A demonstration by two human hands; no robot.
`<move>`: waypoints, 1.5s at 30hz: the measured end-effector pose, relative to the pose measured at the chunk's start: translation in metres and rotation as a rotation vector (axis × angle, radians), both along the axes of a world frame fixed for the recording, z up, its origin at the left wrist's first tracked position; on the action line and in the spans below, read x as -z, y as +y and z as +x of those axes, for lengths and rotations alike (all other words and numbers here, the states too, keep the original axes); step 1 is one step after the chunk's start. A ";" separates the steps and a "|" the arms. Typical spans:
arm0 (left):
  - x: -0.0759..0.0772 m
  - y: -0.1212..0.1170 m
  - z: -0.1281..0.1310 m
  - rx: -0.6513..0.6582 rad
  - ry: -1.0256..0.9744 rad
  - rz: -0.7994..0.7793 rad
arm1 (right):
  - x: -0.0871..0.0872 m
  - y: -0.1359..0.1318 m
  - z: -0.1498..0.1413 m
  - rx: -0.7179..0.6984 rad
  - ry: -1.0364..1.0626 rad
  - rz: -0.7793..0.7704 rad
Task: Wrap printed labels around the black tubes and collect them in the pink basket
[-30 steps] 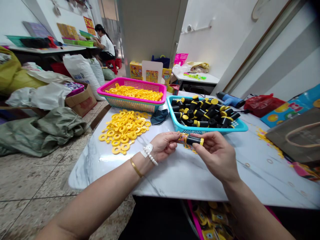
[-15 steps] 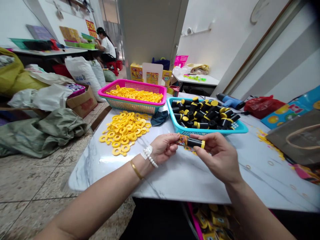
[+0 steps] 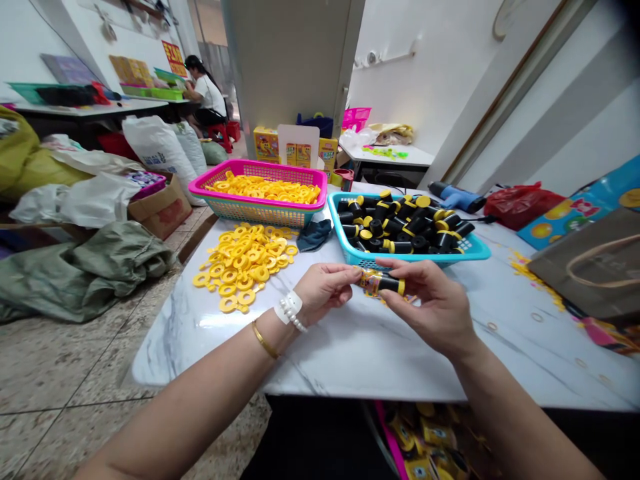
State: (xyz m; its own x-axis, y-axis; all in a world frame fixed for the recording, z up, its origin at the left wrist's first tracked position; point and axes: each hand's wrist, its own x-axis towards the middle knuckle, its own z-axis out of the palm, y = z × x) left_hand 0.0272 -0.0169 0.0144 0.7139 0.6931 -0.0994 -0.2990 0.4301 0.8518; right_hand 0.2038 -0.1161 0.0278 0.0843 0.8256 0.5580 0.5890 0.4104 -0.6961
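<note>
A black tube with a yellow end is held above the desk, the right hand's grip pinching it between thumb and fingers. The left hand's grip pinches the end of a colourful printed wrap that meets the tube. Just beyond stands a turquoise basket of similar tubes; to its left lie loose yellow rings.

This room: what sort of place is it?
Probably a small assembly workshop: a heap of yellow rings, a blue basket of black-and-yellow cylinders, and another person seated at a far table.
</note>
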 end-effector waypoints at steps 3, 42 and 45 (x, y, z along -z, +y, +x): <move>0.000 -0.001 0.001 -0.002 0.022 -0.002 | 0.010 0.002 0.006 -0.076 0.177 -0.077; -0.001 0.012 -0.006 0.040 0.281 0.340 | 0.030 0.036 0.010 -0.193 0.019 0.050; -0.001 0.016 -0.008 0.041 0.305 0.285 | 0.029 0.039 0.012 -0.225 0.090 0.021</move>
State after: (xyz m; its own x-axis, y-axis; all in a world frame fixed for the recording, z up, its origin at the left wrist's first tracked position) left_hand 0.0191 -0.0009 0.0154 0.7092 0.6950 -0.1184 -0.0026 0.1705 0.9854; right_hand 0.2161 -0.0769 -0.0009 -0.0508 0.8175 0.5736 0.4171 0.5392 -0.7316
